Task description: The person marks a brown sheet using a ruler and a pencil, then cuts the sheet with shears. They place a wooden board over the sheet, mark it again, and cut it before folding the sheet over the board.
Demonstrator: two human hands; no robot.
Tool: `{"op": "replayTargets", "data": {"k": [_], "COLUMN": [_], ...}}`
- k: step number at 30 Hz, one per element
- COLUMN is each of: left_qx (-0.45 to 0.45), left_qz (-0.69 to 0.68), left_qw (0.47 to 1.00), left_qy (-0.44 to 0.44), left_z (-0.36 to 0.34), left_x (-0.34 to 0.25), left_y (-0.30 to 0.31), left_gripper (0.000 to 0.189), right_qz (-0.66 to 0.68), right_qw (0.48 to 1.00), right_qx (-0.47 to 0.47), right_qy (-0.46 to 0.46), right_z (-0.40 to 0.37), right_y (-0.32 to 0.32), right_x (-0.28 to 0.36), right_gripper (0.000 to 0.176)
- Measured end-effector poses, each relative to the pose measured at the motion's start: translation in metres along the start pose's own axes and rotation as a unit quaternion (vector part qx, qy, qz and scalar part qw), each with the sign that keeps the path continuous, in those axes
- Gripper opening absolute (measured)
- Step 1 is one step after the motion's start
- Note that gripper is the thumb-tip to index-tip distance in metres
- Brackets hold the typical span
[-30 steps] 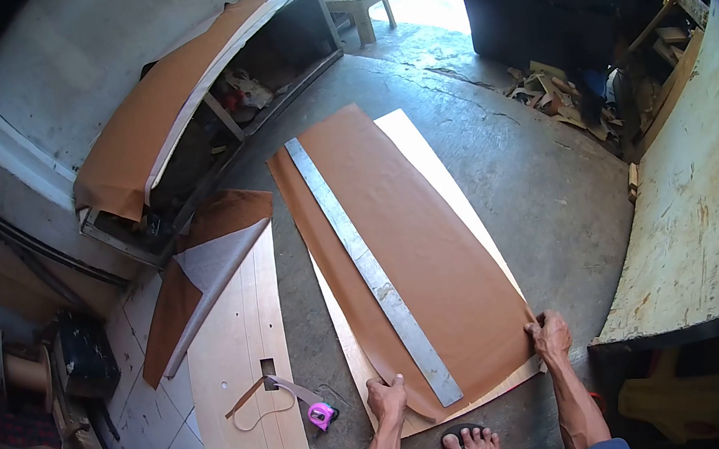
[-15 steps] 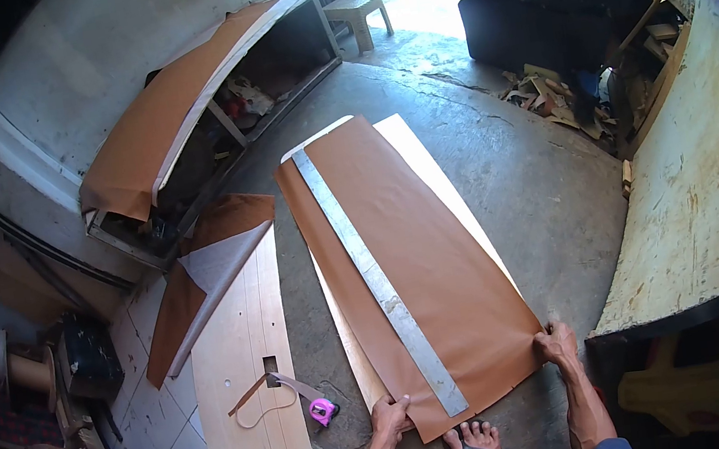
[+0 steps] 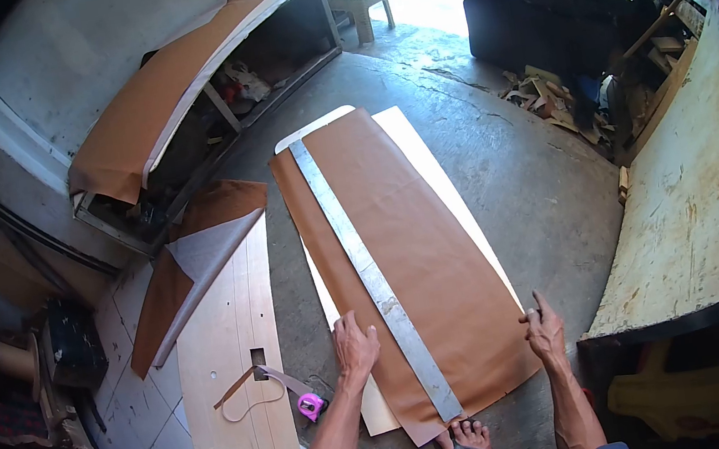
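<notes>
A brown sheet of material (image 3: 437, 250) lies over pale boards (image 3: 434, 168) on the floor, with a long metal ruler (image 3: 377, 286) along its left part. At the sheet's left edge is my left hand (image 3: 356, 350), fingers apart and holding nothing. Beside the lower right edge, my right hand (image 3: 544, 327) has its index finger stretched out, and nothing shows in it. A pink tape measure (image 3: 311, 405) rests by a pale board with holes (image 3: 233, 371). My foot is at the sheet's bottom edge.
A second brown piece (image 3: 220, 209) lies folded on the left board. Behind stands a frame covered in brown material (image 3: 174, 85). A plastic stool (image 3: 360, 4) is at the back, wood scraps (image 3: 549, 101) at the back right, and a large curved panel (image 3: 687, 197) at the right.
Both hands have let go of the sheet's lower corners. My left hand has moved up and left along the sheet; my right hand has risen slightly, its index finger now extended.
</notes>
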State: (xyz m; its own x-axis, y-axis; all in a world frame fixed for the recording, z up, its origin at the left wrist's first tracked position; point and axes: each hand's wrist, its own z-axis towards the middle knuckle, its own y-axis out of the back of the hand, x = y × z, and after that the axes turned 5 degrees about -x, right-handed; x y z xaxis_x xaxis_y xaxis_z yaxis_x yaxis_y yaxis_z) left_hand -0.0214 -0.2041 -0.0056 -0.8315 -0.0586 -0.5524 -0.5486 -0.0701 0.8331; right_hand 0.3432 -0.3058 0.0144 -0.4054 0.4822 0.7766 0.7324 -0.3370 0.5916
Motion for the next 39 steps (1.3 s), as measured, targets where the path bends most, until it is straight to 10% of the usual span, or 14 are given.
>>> {"op": "replayTargets", "data": {"k": [12, 18, 39], "left_qx": [0.223, 0.232, 0.261], "left_qz": [0.143, 0.184, 0.214], "left_qw": [0.964, 0.955, 0.941], "left_qy": [0.004, -0.010, -0.024], "left_z": [0.236, 0.324, 0.355], "left_x": [-0.023, -0.011, 0.002], "left_y": [-0.014, -0.014, -0.029], "left_gripper": [0.129, 0.134, 0.150], "right_qz": [-0.040, 0.030, 0.014], "right_qw": [0.977, 0.975, 0.935], "right_qx": [0.064, 0.139, 0.019], "right_qy": [0.201, 0.173, 0.353], "right_z": [0.045, 0.081, 0.362], "right_y": [-0.131, -0.167, -0.492], "right_x": [0.149, 0.185, 0.344], "right_gripper": [0.026, 0.027, 0.028]}}
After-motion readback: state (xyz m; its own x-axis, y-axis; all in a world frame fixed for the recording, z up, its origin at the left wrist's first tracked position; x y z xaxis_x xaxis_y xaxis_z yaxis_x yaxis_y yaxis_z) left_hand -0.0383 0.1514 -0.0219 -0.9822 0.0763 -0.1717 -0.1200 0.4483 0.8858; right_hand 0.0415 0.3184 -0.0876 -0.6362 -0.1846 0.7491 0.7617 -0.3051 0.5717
